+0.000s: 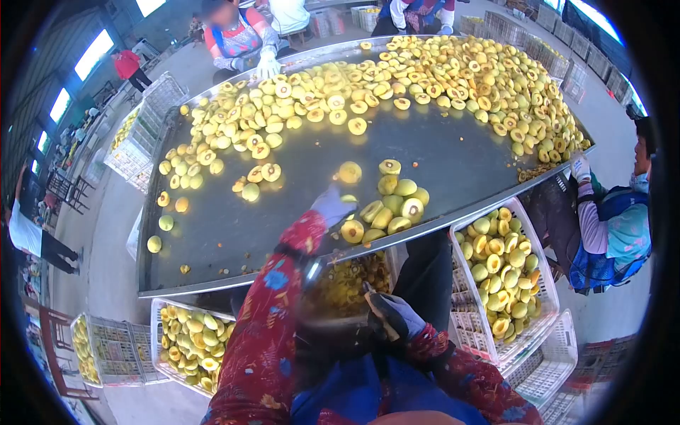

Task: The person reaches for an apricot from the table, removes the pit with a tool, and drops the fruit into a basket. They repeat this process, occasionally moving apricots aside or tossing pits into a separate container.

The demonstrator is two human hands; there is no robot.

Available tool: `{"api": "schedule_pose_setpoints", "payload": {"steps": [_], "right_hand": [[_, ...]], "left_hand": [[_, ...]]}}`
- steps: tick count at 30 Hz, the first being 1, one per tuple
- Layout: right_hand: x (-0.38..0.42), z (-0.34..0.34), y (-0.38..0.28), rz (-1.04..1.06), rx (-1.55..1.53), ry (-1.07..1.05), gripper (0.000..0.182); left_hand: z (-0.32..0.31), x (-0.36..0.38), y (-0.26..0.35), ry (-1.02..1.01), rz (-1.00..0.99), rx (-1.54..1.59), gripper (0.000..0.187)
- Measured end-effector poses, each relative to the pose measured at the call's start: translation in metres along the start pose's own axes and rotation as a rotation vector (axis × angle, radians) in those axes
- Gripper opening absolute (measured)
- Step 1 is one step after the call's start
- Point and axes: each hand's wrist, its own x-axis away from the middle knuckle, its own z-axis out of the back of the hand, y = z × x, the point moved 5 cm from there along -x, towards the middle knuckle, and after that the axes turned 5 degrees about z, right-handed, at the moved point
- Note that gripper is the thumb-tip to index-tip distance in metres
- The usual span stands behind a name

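My left hand (331,207), in a pale glove, reaches over the metal table near its front edge. Motion smears its fingers, and a greenish fruit piece shows right by them. Just beyond the fingertips is a blurred yellow peach half (348,171). To the right of this hand sits a small pile of peaches (397,200), some cut open with pits showing. My right hand (400,315), gloved, is low by my lap, closed around a knife (381,315) with a wooden-looking handle. Its short tip points toward a container of scraps (343,283) under the table edge.
Many halved peaches (326,92) cover the far side of the metal table (283,227). White crates of peach halves stand at the right (473,312) and left (157,333). Co-workers sit at the far side and at the right (616,219); stacked crates (142,134) stand behind.
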Motion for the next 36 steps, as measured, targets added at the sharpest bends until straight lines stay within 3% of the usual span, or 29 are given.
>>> {"api": "schedule_pose_setpoints", "payload": {"steps": [3, 4, 6, 9, 10, 11, 12, 14, 16, 23, 26, 29, 33, 35, 36], "right_hand": [[0.015, -0.021, -0.018, 0.149, 0.166, 0.011, 0.028], [0.022, -0.029, -0.025, 0.174, 0.191, 0.036, 0.026], [0.028, -0.036, -0.032, 0.531, 0.589, 0.043, 0.026], [0.05, -0.052, -0.037, 0.624, 0.913, 0.1, 0.028], [0.057, -0.059, -0.038, 0.592, 0.975, 0.13, 0.029], [0.067, -0.072, -0.046, 0.762, 1.097, 0.121, 0.031], [0.078, -0.084, -0.052, 0.938, 1.219, 0.134, 0.034], [0.079, -0.084, -0.049, 0.896, 1.196, 0.217, 0.036], [0.074, -0.082, -0.047, 0.873, 1.201, 0.251, 0.039], [0.059, -0.08, -0.051, 0.813, 1.291, 0.266, 0.038], [0.052, -0.08, -0.06, 0.801, 1.309, 0.261, 0.038], [0.039, -0.076, -0.065, 0.834, 1.303, 0.266, 0.036], [0.023, -0.072, -0.063, 0.795, 1.355, 0.245, 0.035], [0.02, -0.075, -0.062, 0.934, 1.584, 0.102, 0.037], [0.017, -0.076, -0.063, 1.017, 1.7, 0.029, 0.037]], "left_hand": [[0.022, 0.069, -0.004, -0.336, 0.084, 0.713, 0.05], [0.031, 0.096, 0.004, -0.281, 0.09, 0.849, 0.046], [0.036, 0.149, 0.018, -0.187, 0.125, 1.122, 0.04], [0.025, 0.201, 0.009, -0.183, 0.225, 1.301, 0.044], [0.011, 0.208, -0.002, -0.194, 0.161, 1.26, 0.049], [0.019, 0.23, 0.017, -0.168, 0.198, 1.353, 0.049], [0.02, 0.24, 0.023, -0.016, 0.002, 1.241, 0.049], [0.017, 0.25, 0.026, 0.05, -0.159, 1.201, 0.048], [0.002, 0.248, 0.019, -0.124, -0.082, 1.357, 0.047], [-0.011, 0.24, 0.019, -0.24, 0.006, 1.683, 0.039], [-0.024, 0.224, 0.0, 0.065, 0.2, 1.478, 0.041], [-0.014, 0.216, 0.007, 0.056, 0.09, 1.324, 0.038], [-0.018, 0.208, -0.002, 0.207, 0.236, 1.238, 0.037], [-0.013, 0.205, 0.004, 0.187, 0.329, 1.238, 0.037], [-0.013, 0.198, -0.002, 0.363, 0.213, 1.014, 0.034]]}}
